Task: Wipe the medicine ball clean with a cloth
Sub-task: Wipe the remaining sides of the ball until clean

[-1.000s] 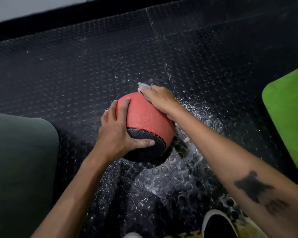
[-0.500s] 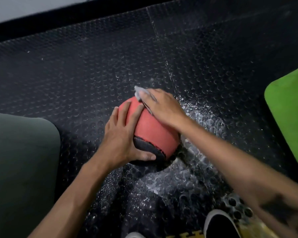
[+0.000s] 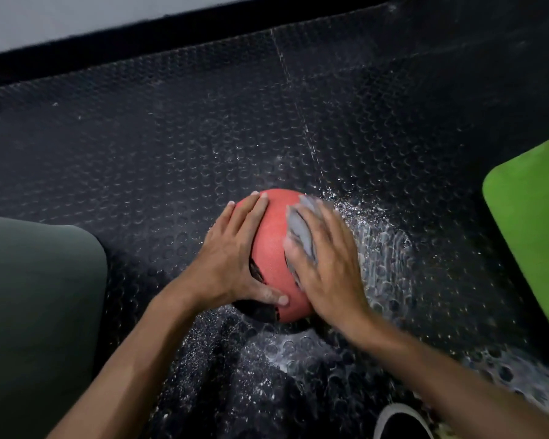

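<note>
Ball point(image 3: 274, 236) sits mid-floor between both hands. Left hand point(image 3: 235, 261) lies spread on its left side. Right hand point(image 3: 327, 264) presses the grey cloth point(image 3: 300, 231) flat against its right.

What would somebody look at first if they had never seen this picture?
Probably the bright red medicine ball in the middle, sitting on the black bumpy floor mat. The left hand holds its left side while the right hand presses a grey cloth flat against its right side. Next you'd spot the lime green mat at the right edge and the white wet streaks on the floor just right of the ball.
</note>
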